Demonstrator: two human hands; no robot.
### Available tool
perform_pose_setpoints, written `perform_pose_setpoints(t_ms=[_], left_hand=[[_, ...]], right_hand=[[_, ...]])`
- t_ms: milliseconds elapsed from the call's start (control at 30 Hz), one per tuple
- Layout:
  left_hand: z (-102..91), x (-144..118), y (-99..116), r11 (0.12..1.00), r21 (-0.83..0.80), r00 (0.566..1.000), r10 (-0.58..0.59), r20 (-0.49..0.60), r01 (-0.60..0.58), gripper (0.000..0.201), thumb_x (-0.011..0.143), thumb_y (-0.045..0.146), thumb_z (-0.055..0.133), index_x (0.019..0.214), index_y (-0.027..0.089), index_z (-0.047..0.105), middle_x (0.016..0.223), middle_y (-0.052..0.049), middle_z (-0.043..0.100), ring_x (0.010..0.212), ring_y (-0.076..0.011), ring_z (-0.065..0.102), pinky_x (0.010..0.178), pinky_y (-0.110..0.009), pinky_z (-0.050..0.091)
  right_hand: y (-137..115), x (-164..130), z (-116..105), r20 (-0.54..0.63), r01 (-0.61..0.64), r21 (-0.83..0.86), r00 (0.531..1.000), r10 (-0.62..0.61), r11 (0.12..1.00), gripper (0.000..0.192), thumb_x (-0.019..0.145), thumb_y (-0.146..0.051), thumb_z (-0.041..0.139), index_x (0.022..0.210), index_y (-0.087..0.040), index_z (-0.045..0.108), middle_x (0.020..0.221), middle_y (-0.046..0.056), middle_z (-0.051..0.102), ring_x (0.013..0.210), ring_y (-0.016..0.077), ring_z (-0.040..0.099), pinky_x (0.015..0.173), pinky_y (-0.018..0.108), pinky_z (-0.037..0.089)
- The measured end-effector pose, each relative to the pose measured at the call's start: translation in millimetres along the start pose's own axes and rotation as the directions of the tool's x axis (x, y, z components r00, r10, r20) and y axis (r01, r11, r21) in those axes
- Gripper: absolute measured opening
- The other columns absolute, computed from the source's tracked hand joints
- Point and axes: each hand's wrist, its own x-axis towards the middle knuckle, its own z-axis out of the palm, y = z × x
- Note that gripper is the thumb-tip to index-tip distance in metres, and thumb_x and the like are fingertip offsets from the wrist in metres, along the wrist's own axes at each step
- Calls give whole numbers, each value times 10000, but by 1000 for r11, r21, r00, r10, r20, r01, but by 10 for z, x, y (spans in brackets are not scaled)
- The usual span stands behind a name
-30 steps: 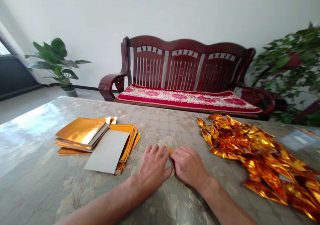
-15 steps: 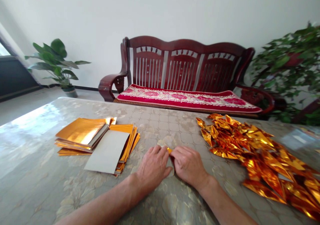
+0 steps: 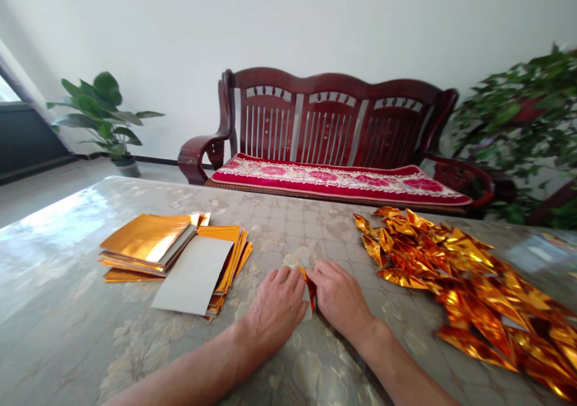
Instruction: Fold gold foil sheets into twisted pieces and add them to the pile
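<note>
Between my hands, a sheet of gold foil paper (image 3: 312, 293) lies partly folded on the table, its orange-gold side showing as a narrow strip and much of it covered by my fingers. My left hand (image 3: 280, 301) presses over its left part with bent fingers. On the other side, my right hand (image 3: 338, 295) is closed on the paper's right edge, fingers curled and thumb tucked under. To the left sits a stack of flat gold foil paper (image 3: 144, 238), with a grey-backed sheet (image 3: 196, 274) beside it on another pile. A heap of folded foil pieces (image 3: 442, 256) spreads to the right.
A patterned cover lies over the table (image 3: 288, 211). At the right edge is a clear plastic bag (image 3: 536, 253). Behind the table stand a dark wooden bench (image 3: 333, 118) with a red floral mat (image 3: 338, 178), and potted plants (image 3: 106, 115) at either side.
More of the paper's orange foil side shows between my hands as its right edge is turned up. My hands have shifted only slightly; the stacks and heap stay put.
</note>
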Motion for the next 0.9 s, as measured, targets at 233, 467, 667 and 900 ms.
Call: perform_pose_setpoints(t_ms=[233,467,667,900], left_hand=[[-1,6,-12,998,-59,1000,-4,6,4,264,911,257,540,1157,162,548,1262,-103,584,1160,-249,522,985,-388,445],[-65,-2,-39,998,-43,999,45,10,-44,274,925,263,527,1180,166,550,1274,-96,593,1177,-253,519,978,-396,450],[-44,-22,-89,998,-38,998,56,5,-56,303,939,274,523,1227,181,538,1331,-88,582,1190,-242,527,964,-377,452],[-105,-15,-71,996,-80,999,44,-7,-44,257,941,234,510,1193,217,555,1305,-65,592,1190,-230,528,1001,-384,428]], right_hand=[[19,9,10,-7,56,-60,998,-56,997,202,907,-79,527,844,-203,674,853,31,629,841,182,547,759,304,367],[81,-13,-20,-19,53,-20,998,-54,998,250,894,-70,518,814,-217,703,814,37,634,828,186,545,748,308,363],[243,-13,-115,52,36,72,998,-39,997,314,831,-30,494,787,-236,726,782,25,629,825,179,557,726,290,382],[466,16,-229,206,49,300,972,-115,953,359,711,-205,721,1064,-268,698,992,1,645,961,188,563,845,290,420]])
